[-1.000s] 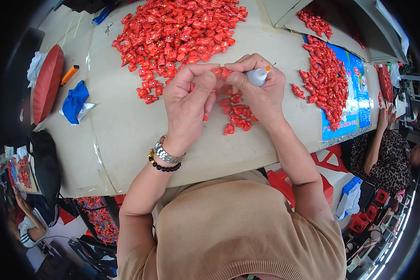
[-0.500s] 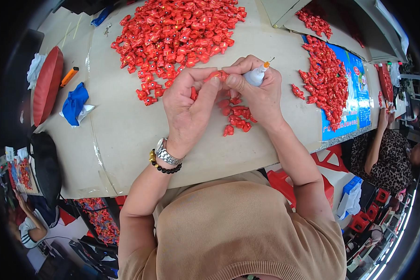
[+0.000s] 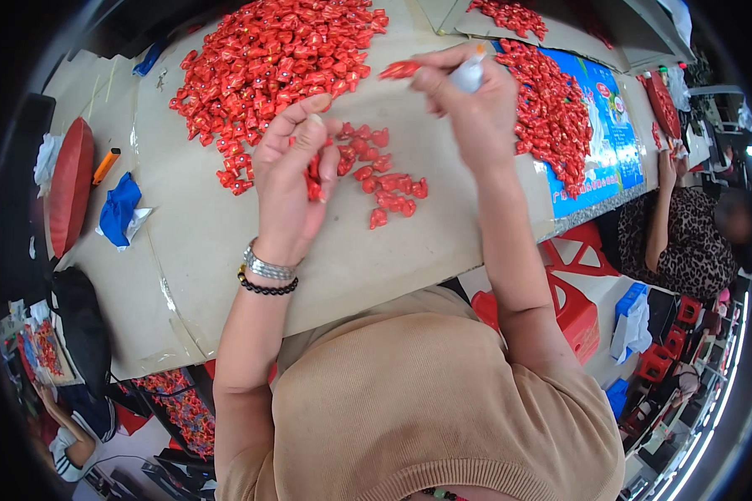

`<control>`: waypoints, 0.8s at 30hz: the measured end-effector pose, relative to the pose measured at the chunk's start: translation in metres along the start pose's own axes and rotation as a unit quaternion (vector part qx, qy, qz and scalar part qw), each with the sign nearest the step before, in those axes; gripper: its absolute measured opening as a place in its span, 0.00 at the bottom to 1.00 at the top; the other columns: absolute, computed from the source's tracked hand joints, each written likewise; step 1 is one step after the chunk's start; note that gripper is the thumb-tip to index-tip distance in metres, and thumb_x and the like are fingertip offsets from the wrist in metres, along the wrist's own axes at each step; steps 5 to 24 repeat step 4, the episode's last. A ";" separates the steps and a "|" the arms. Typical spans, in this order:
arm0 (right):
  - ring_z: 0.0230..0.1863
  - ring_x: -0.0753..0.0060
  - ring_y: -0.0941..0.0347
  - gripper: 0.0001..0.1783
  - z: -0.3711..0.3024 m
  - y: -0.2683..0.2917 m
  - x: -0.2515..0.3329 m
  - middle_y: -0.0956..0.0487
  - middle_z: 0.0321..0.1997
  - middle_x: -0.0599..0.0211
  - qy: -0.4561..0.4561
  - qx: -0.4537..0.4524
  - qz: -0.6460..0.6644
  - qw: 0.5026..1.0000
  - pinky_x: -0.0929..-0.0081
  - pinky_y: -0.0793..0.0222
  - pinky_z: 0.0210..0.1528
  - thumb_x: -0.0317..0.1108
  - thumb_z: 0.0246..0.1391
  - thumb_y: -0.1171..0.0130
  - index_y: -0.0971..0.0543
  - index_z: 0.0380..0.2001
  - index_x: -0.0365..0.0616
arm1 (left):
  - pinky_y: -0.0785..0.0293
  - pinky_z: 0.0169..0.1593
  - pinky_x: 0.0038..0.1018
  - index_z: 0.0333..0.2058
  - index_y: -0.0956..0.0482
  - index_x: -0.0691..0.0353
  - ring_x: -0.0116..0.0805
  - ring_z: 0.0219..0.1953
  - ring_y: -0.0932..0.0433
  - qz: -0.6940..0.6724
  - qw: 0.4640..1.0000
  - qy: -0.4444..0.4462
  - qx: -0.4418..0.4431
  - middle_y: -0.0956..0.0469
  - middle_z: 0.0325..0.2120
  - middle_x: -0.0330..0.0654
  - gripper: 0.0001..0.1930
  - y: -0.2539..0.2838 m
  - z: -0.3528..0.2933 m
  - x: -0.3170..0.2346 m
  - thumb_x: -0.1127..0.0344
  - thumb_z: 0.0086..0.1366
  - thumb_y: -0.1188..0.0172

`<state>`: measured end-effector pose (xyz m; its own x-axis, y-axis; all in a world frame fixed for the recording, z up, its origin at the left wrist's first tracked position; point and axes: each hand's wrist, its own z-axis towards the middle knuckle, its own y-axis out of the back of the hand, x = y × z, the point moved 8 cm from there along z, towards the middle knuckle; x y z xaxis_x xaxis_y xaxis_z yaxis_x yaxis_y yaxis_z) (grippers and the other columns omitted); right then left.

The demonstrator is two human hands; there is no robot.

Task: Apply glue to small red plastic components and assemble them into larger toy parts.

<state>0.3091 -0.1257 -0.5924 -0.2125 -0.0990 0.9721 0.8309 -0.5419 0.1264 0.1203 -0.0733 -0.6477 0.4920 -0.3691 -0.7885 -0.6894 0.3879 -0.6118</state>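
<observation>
My right hand [image 3: 480,104] is raised over the table, left of the right-hand pile. It pinches a small glossy red plastic figure [image 3: 399,69], blurred by motion, between thumb and fingertips. A white squeeze bottle [image 3: 468,75] with an orange tip is tucked in the same hand. My left hand [image 3: 288,171] is half curled, its thumb and index fingertip close together. Its lower fingers are closed around red figures [image 3: 315,179], partly hidden. Several loose red figures [image 3: 393,194] lie on the table between my hands.
A big heap of red figures [image 3: 276,67] covers the far middle of the table [image 3: 226,275]. Another pile [image 3: 551,117] lies on a blue printed sheet [image 3: 614,134]. At left are an orange marker [image 3: 106,166], blue cloth [image 3: 121,204] and red cushion [image 3: 71,188]. A co-worker [image 3: 685,238] sits at right.
My hands have parted. The right hand has moved up with a red figure and the bottle; the left has shifted left and down, with red figures in its lower fingers. The whole view has shifted slightly.
</observation>
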 end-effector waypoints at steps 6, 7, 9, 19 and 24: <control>0.24 0.79 0.25 0.04 0.002 0.048 0.020 0.17 0.29 0.67 0.053 -0.058 -0.384 0.920 0.80 0.29 0.29 0.28 0.54 0.41 0.18 0.33 0.45 | 0.35 0.20 0.17 0.52 0.30 0.67 0.28 0.27 0.31 -0.119 0.989 0.078 0.042 0.24 0.44 0.49 0.20 0.002 0.003 0.009 0.65 0.63 0.43; 0.24 0.79 0.25 0.04 0.002 0.048 0.020 0.17 0.29 0.67 0.053 -0.058 -0.384 0.920 0.80 0.29 0.29 0.28 0.54 0.41 0.18 0.33 0.45 | 0.35 0.20 0.17 0.52 0.30 0.67 0.28 0.27 0.31 -0.119 0.989 0.078 0.042 0.24 0.44 0.49 0.20 0.002 0.003 0.009 0.65 0.63 0.43; 0.24 0.79 0.25 0.04 0.002 0.048 0.020 0.17 0.29 0.67 0.053 -0.058 -0.384 0.920 0.80 0.29 0.29 0.28 0.54 0.41 0.18 0.33 0.45 | 0.35 0.20 0.17 0.52 0.30 0.67 0.28 0.27 0.31 -0.119 0.989 0.078 0.042 0.24 0.44 0.49 0.20 0.002 0.003 0.009 0.65 0.63 0.43; 0.24 0.79 0.25 0.04 0.002 0.048 0.020 0.17 0.29 0.67 0.053 -0.058 -0.384 0.920 0.80 0.29 0.29 0.28 0.54 0.41 0.18 0.33 0.45 | 0.35 0.20 0.17 0.52 0.30 0.67 0.28 0.27 0.31 -0.119 0.989 0.078 0.042 0.24 0.44 0.49 0.20 0.002 0.003 0.009 0.65 0.63 0.43; 0.24 0.79 0.25 0.04 0.002 0.048 0.020 0.17 0.29 0.67 0.053 -0.058 -0.384 0.920 0.80 0.29 0.29 0.28 0.54 0.41 0.18 0.33 0.45 | 0.35 0.20 0.17 0.52 0.30 0.67 0.28 0.27 0.31 -0.119 0.989 0.078 0.042 0.24 0.44 0.49 0.20 0.002 0.003 0.009 0.65 0.63 0.43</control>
